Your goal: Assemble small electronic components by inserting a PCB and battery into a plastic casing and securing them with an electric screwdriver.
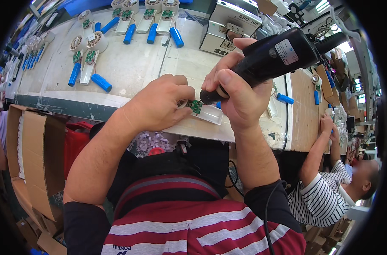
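Observation:
My right hand (244, 95) is wrapped round a black electric screwdriver (267, 59). The tool slants down to the left, and its nose is over a small green circuit board (196, 107). That board sits in a white plastic handle shell (211, 115) at the table's near edge. My left hand (159, 104) grips the shell's other end, its fingers curled and pressed together. Part of a blue cylindrical battery (219, 105) shows behind the shell. The driver's tip and any screw beneath it are hidden from me.
Several white fan-like units (91, 44) with boards and blue batteries lie at the far left. A metal box (227, 29) stands beyond my right hand. Another unit's battery (285, 98) lies to the right. A co-worker (329, 195) sits at far right; a cardboard box (36, 148) is left.

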### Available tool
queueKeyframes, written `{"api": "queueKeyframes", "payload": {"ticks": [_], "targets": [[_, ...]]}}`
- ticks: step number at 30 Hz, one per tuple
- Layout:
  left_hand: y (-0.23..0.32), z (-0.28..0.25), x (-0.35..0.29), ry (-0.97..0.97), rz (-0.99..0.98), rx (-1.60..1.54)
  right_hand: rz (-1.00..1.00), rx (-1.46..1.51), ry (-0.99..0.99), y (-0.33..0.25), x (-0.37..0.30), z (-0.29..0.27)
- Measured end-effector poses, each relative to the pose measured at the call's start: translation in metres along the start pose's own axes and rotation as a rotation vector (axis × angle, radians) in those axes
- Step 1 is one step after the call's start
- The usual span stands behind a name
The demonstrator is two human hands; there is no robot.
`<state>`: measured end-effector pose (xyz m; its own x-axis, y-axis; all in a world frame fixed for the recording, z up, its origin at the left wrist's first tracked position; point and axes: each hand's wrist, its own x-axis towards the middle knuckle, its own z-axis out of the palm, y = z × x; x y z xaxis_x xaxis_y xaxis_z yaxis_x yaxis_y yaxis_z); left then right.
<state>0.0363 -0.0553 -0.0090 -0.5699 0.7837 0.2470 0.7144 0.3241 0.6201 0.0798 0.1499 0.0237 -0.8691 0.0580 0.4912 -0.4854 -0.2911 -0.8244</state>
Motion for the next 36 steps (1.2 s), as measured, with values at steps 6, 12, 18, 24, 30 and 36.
{"api": "queueKeyframes", "payload": {"ticks": [6,12,18,24,30,36], "targets": [[-0.002,0.002,0.000,0.003,0.014,0.004,0.047,0.000,-0.033,-0.001,-0.001,0.001],[-0.004,0.004,0.000,-0.009,-0.002,-0.007,0.070,-0.038,-0.011,-0.002,-0.006,0.007],[0.001,0.000,0.002,-0.030,-0.010,-0.010,0.047,-0.094,-0.081,0.001,0.007,-0.004],[0.002,-0.002,0.001,-0.015,-0.012,0.005,-0.175,-0.116,-0.043,-0.031,0.051,-0.021],[0.002,0.001,0.001,-0.019,-0.021,0.006,-0.406,-0.230,0.152,-0.028,0.107,-0.059],[0.003,0.000,0.001,-0.019,-0.034,-0.002,-0.272,-0.198,0.348,-0.011,0.134,-0.059]]}}
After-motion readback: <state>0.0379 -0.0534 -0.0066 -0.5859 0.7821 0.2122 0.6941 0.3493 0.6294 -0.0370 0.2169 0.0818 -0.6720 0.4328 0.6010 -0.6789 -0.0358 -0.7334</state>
